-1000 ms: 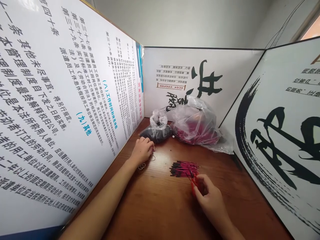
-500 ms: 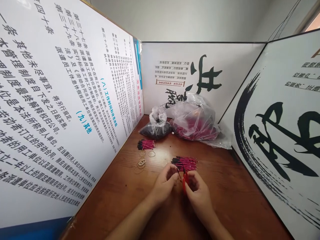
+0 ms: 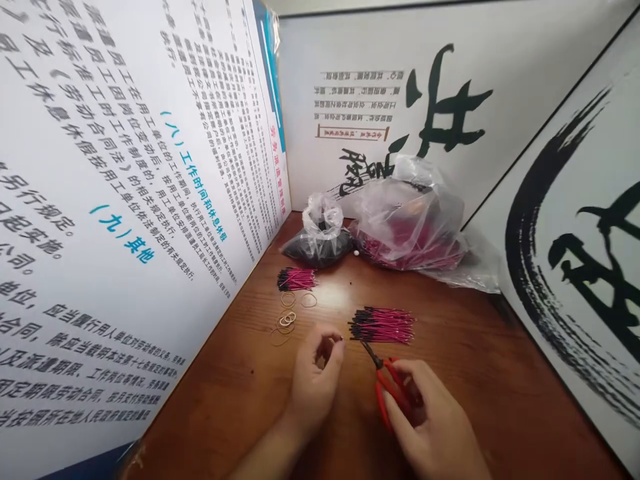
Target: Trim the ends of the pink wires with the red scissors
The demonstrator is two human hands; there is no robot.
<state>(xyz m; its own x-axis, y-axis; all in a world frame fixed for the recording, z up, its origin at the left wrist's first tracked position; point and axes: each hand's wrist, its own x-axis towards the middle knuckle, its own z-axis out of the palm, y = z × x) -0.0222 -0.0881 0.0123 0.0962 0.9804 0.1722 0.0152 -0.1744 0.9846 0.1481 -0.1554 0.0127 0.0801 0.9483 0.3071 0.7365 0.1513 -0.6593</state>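
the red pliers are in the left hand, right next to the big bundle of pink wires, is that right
Not quite: the pliers are in the right hand, as the head view shows. They do sit right next to the big bundle of pink wires.

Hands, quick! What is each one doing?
Left hand: curled; cannot tell if it holds anything.
Right hand: closed, holding red pliers.
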